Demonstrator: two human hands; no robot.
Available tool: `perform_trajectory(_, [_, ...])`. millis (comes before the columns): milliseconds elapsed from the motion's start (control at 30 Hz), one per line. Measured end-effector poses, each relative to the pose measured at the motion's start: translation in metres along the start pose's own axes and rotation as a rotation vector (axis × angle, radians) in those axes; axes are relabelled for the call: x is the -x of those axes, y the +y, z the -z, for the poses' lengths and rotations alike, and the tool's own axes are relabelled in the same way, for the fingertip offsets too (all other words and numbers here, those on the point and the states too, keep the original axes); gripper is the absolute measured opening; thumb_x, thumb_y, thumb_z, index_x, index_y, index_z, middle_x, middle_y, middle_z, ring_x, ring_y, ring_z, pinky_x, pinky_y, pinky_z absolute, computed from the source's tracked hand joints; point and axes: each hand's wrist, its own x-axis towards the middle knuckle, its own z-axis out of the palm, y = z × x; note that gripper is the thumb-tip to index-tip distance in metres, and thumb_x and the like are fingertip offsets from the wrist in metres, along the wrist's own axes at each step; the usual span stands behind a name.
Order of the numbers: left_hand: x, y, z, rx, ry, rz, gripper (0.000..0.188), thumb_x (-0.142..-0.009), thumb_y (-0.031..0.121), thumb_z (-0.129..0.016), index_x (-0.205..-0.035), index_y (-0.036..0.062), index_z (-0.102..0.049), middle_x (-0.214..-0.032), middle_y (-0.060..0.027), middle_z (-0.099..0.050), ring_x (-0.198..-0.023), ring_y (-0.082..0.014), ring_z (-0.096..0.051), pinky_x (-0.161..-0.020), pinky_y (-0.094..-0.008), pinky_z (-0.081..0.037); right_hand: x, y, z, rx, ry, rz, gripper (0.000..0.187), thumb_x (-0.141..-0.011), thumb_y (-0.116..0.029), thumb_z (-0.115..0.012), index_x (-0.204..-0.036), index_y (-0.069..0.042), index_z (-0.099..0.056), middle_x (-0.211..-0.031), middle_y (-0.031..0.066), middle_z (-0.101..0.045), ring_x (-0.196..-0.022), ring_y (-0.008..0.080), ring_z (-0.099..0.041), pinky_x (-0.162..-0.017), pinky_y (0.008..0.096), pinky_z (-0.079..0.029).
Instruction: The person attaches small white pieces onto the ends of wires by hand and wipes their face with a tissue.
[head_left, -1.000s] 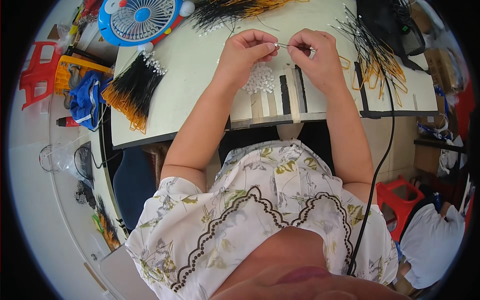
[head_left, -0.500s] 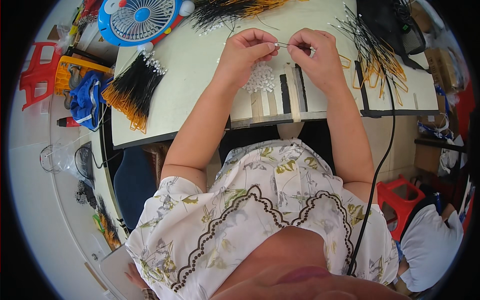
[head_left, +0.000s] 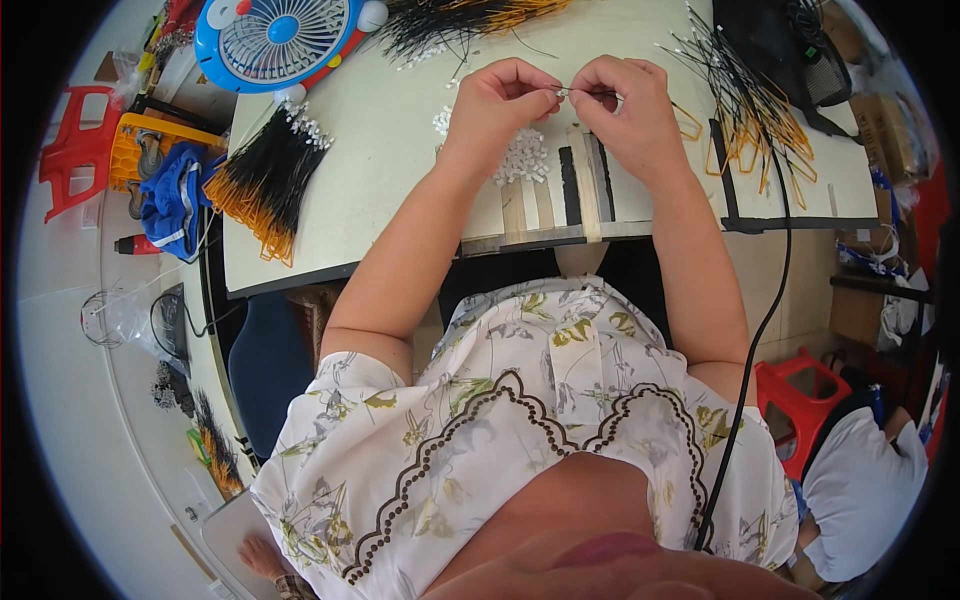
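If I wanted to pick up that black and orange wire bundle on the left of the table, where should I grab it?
Grasp the wire bundle around its black middle, coming from above. It lies flat, fanned at the orange end and tipped with small white connectors at the other, so the middle is tightest.

- Table [head_left: 380, 180]: smooth, matt pale surface
- Fan [head_left: 280, 35]: glossy blue plastic
- Small connectors [head_left: 522, 158]: white plastic
- Wire bundle [head_left: 262, 180]: black and orange plastic-coated
- Stool [head_left: 800, 395]: shiny red plastic

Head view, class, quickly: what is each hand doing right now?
Left hand: closed, pinching a small white connector.
Right hand: closed, pinching the same connector from the other side.
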Motion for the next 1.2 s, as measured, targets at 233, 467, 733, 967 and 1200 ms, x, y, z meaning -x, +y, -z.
perform_trajectory(233, [0.001,0.001,-0.003,0.029,0.015,0.027,0.011,-0.084,0.002,-0.07,-0.094,-0.001,-0.068,-0.088,-0.0086,-0.071,-0.081,-0.0139,-0.068,-0.075,-0.0258,-0.055,0.0,0.003,-0.002,-0.027,0.025,-0.021,0.009,-0.081,-0.012,-0.069,-0.077,-0.006,-0.064,-0.068,-0.0007,-0.062,-0.06,0.0144,-0.051,-0.09,0.0321,-0.04])
perform_trajectory(467, [0.002,0.0,-0.008,0.008,0.057,-0.056,0.011,-0.082,0.0,-0.072,-0.093,-0.0013,-0.068,-0.087,-0.0083,-0.071,-0.08,-0.0135,-0.068,-0.074,-0.0253,-0.055,-0.003,0.009,-0.005,-0.121,0.021,-0.063,0.007,-0.08,-0.005,-0.069,-0.08,0.001,-0.065,-0.071,0.0052,-0.064,-0.064,0.0132,-0.056,-0.066,0.0279,-0.047])
perform_trajectory(733, [0.003,0.0,-0.007,-0.017,0.038,-0.052,0.011,-0.081,-0.001,-0.072,-0.093,-0.0013,-0.069,-0.087,-0.008,-0.071,-0.079,-0.0128,-0.067,-0.074,-0.0252,-0.054,-0.003,0.005,-0.005,-0.162,-0.013,-0.091,0.007,-0.081,-0.003,-0.069,-0.081,0.003,-0.065,-0.072,0.0048,-0.064,-0.069,0.0125,-0.057,-0.066,0.0265,-0.047])
perform_trajectory(967, [0.001,0.003,0.0,-0.065,0.087,-0.058,0.012,-0.081,0.001,-0.07,-0.093,0.0007,-0.07,-0.084,-0.0043,-0.07,-0.075,-0.0093,-0.063,-0.068,-0.0232,-0.049,0.001,0.006,0.001,0.026,0.099,0.004,0.005,-0.08,-0.008,-0.07,-0.082,-0.006,-0.066,-0.081,-0.0007,-0.064,-0.077,0.0122,-0.057,-0.089,0.033,-0.039])
perform_trajectory(1200, [0.002,0.003,-0.002,-0.156,0.087,-0.099,0.012,-0.083,0.003,-0.069,-0.095,0.0017,-0.071,-0.083,-0.0029,-0.069,-0.075,-0.0082,-0.061,-0.067,-0.0227,-0.048,0.002,0.002,-0.001,0.174,0.06,0.005,0.005,-0.079,-0.012,-0.071,-0.081,-0.009,-0.067,-0.078,-0.0036,-0.064,-0.075,0.0128,-0.057,-0.096,0.0367,-0.034])
